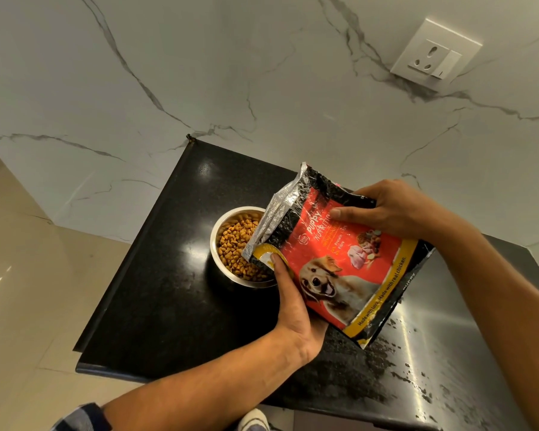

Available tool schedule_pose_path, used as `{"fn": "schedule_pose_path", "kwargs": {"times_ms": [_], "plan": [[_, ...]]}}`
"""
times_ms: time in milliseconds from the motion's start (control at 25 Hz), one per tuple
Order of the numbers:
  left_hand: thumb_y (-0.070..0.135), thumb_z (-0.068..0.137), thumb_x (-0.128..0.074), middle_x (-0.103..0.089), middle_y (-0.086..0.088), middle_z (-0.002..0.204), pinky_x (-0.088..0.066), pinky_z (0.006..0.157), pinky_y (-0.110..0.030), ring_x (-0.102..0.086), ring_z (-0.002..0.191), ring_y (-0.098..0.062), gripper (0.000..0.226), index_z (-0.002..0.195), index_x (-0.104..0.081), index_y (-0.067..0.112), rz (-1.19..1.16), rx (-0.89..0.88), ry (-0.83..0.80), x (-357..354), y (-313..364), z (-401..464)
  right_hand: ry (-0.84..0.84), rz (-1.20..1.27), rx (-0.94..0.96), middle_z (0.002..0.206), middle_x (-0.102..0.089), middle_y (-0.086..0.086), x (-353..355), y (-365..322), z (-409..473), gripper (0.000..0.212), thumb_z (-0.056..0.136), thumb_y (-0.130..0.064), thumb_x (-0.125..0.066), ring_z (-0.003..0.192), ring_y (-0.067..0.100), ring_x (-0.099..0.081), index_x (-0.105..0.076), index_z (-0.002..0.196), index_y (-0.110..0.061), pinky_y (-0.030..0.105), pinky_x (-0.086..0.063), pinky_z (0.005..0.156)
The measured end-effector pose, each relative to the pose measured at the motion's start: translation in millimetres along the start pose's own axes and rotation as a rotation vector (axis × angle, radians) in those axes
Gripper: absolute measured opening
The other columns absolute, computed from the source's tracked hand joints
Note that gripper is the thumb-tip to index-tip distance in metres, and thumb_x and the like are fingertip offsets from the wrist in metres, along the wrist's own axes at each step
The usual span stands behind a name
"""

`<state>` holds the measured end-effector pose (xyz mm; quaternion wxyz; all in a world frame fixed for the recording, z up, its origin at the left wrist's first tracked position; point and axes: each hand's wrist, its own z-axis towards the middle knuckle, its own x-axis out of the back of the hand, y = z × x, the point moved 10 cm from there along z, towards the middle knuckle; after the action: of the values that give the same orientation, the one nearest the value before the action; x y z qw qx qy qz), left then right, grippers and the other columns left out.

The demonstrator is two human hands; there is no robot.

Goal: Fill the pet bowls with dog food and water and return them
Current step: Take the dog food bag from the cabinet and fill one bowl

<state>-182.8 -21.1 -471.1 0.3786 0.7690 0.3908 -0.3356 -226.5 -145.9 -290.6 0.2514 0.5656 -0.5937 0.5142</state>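
Note:
A steel pet bowl [216,241] stands on the black counter [168,290], holding brown kibble [234,241]. A red and black dog food bag [333,259] with a dog picture is tilted over the bowl's right side, its open silver mouth above the kibble. My left hand [293,309] grips the bag's lower edge near the mouth, thumb on the front. My right hand [386,209] holds the bag's upper edge, thumb across the front. Only one bowl is in view.
The counter's left and front edges drop to a beige tiled floor [19,275]. A white marble wall [199,73] rises behind, with a power socket [433,54] at upper right. Water droplets [417,368] speckle the counter's right part. A shoe [252,419] shows below.

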Motion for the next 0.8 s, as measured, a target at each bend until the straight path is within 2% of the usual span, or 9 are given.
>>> {"fn": "schedule_pose_path", "kwargs": {"times_ms": [360,440,600,800], "plan": [[0.092,0.068,-0.034,-0.072,-0.008,0.130,-0.042,0.114,-0.054,-0.067,0.123,-0.030,0.098,0.136,-0.064,0.028,0.016,-0.027,0.012,4.0,-1.4,-4.6,-0.016,0.014,0.001,0.077,-0.076,-0.011,-3.3,-1.9,-5.3,0.060,0.067,-0.074,-0.063,0.060,0.004,-0.074,-0.069,0.114,-0.037,0.025,-0.059,0.059],[0.092,0.068,-0.034,-0.072,-0.008,0.129,-0.042,0.114,-0.054,-0.067,0.123,-0.030,0.097,0.135,-0.065,0.029,0.026,-0.031,0.007,3.1,-0.1,-4.9,-0.012,0.035,-0.002,0.076,-0.076,-0.011,-1.9,-1.7,-6.6,0.056,0.067,-0.073,-0.063,0.060,0.004,-0.074,-0.068,0.111,-0.039,0.025,-0.059,0.060],[0.092,0.068,-0.034,-0.073,-0.009,0.128,-0.042,0.114,-0.054,-0.067,0.123,-0.030,0.096,0.131,-0.069,0.028,0.064,-0.022,-0.009,1.0,-3.2,-8.2,-0.002,0.077,-0.007,0.069,-0.075,-0.013,-0.3,3.0,-17.9,0.033,0.068,-0.069,-0.063,0.059,0.006,-0.074,-0.063,0.093,-0.048,0.027,-0.060,0.060],[0.094,0.060,-0.037,-0.073,-0.010,0.128,-0.042,0.115,-0.053,-0.068,0.122,-0.029,0.105,0.130,-0.070,0.023,0.111,0.023,-0.018,-0.7,-17.5,-11.9,0.011,0.122,-0.040,0.071,-0.077,-0.011,-4.7,19.7,-36.1,0.036,0.069,-0.067,-0.063,0.062,0.008,-0.075,-0.065,0.098,-0.045,0.024,-0.059,0.058]]}}
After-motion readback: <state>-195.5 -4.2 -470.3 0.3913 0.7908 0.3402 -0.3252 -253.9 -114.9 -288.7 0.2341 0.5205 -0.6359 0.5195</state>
